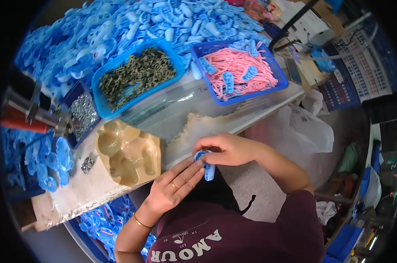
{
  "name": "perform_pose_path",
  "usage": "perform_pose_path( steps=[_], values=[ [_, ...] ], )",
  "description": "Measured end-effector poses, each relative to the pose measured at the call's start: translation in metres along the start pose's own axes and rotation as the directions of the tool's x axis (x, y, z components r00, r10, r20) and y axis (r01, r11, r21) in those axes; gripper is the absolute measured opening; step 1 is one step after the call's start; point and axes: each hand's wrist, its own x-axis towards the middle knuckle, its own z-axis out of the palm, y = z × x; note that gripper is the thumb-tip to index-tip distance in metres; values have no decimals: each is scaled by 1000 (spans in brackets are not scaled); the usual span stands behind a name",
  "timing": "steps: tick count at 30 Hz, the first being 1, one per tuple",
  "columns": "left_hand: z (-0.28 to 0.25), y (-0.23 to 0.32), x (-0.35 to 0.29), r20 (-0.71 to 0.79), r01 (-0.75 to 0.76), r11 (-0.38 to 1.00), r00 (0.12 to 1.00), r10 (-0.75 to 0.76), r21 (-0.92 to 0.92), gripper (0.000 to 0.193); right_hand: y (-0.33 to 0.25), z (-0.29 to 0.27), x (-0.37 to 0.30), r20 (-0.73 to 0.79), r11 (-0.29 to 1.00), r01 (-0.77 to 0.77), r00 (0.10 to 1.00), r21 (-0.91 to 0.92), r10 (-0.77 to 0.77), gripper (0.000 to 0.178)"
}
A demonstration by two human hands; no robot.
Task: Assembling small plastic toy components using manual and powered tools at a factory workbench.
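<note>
A small, ribbed blue plastic piece [210, 173] is held between my two hands, close to my body and just off the table's front edge. My right hand [227, 149] pinches its upper end between thumb and curled fingers. From the other side, my left hand [174, 186] presses its fingers together against the piece; its thumb is hidden. A ring and a bracelet are on that hand and wrist. Nearest on the table is a tan moulded tray [128, 151] with rounded hollows, left of my hands.
Blue plastic shells [132, 19] are heaped at the back. A light-blue basket [103, 105] holds dark olive parts; a dark-blue basket [233, 100] holds pink strips and blue pieces. Silver screws [83, 111] fill a bin beside an orange-handled metal device [25, 120]. More blue parts [108, 223] lie below.
</note>
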Motion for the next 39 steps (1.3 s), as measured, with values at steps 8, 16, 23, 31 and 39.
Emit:
perform_pose_path(
  steps=[8,16,23,31,39],
  values=[
    [18,-4,16,-103,92,995,990,-95,-35,46,36,-118,-106,-429,877,-427,765,220,480,36],
    [20,-1,24,-2,99,991,995,-99,-89,47,62,-368,-251,-988,890,-432,-113,148,109,39],
    [20,-2,13,10,157,987,988,-157,-21,43,78,-386,-256,-948,921,-243,-173,304,267,39],
    [13,-7,15,69,168,982,984,-162,-82,40,49,-241,-107,-776,872,-490,542,20,322,31],
    [5,-2,4,65,143,988,988,-139,-64,39,71,-230,2,-756,374,-774,612,-511,234,65]
  ],
)
